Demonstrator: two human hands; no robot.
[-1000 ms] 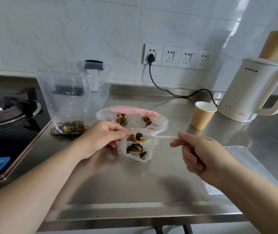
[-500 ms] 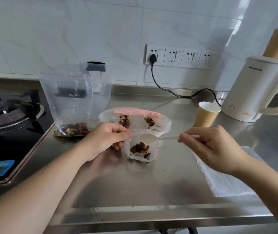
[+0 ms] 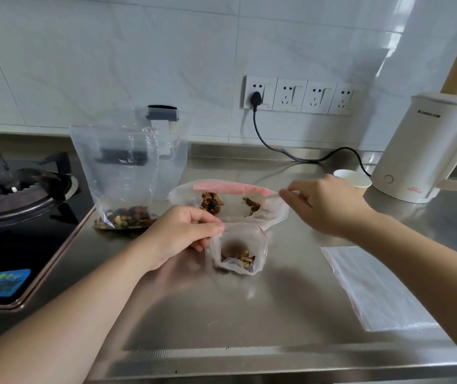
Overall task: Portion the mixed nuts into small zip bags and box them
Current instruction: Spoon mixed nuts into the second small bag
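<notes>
My left hand (image 3: pixel 178 235) pinches the rim of a small zip bag (image 3: pixel 237 249) that stands open on the steel counter with some mixed nuts at its bottom. Behind it lies a larger open bag (image 3: pixel 273 210) with a pink strip and two clumps of nuts inside. My right hand (image 3: pixel 325 205) holds a thin white spoon (image 3: pixel 273 195) by its handle, its tip reaching into that larger bag. A tall clear bag (image 3: pixel 116 173) with nuts at the bottom stands to the left. A clear lidded box (image 3: pixel 173 159) sits behind the tall bag.
A stack of flat empty zip bags (image 3: pixel 374 286) lies at the right. A paper cup (image 3: pixel 353 182) and a white kettle (image 3: pixel 426 151) with its cord stand at the back right. A gas hob (image 3: pixel 19 206) fills the left side. The counter's front edge is near.
My right hand has lifted the spoon out of the small bag and carried it back into the larger bag. The small bag now holds its nuts at the bottom. My left hand stays.
</notes>
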